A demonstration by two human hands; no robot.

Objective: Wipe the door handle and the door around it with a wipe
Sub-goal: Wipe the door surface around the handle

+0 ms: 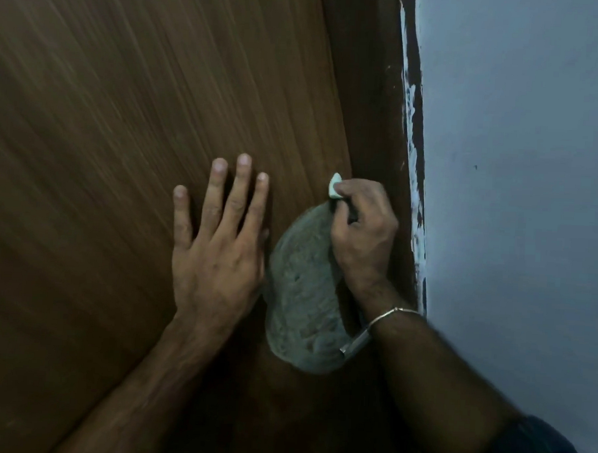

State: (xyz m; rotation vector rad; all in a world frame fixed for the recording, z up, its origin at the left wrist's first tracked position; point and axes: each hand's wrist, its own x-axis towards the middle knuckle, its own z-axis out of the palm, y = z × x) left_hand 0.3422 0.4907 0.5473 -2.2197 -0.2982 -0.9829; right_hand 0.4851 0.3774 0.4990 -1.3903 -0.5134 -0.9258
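Two hands work at the edge of a brown wooden door (pixel 130 123). On the left, the left hand (pixel 218 243) lies flat and open against the panel, fingers spread and pointing up, holding nothing and apparently bracing the door. Just beside it, the right hand (pixel 364 229) is closed in a fist around a small white wipe (pixel 334 185), a corner of which pokes out above the thumb; a thin metal bangle (pixel 391 313) circles that wrist.

Below the fist, between the two hands, sits a grey, rough-looking oval shape (pixel 303 295) against the door. What it is cannot be told for certain. A short bright metal piece (pixel 354 343) juts from beneath the right forearm, likely part of the door handle, most of which the arm hides.

Right of the fist runs the darker door frame (pixel 375 92), its edge smeared with pale paint, and beyond that a pale blue-grey wall (pixel 519 167).

By the look of things, the wiping is under way on the door surface close to the latch edge, above the handle. How much has already been cleaned cannot be judged, since the wood shows no clear wet trail. Next, the fist would need to carry the wipe down over the metal piece and around it, pressing firmly, while the flat hand keeps the door from swinging.
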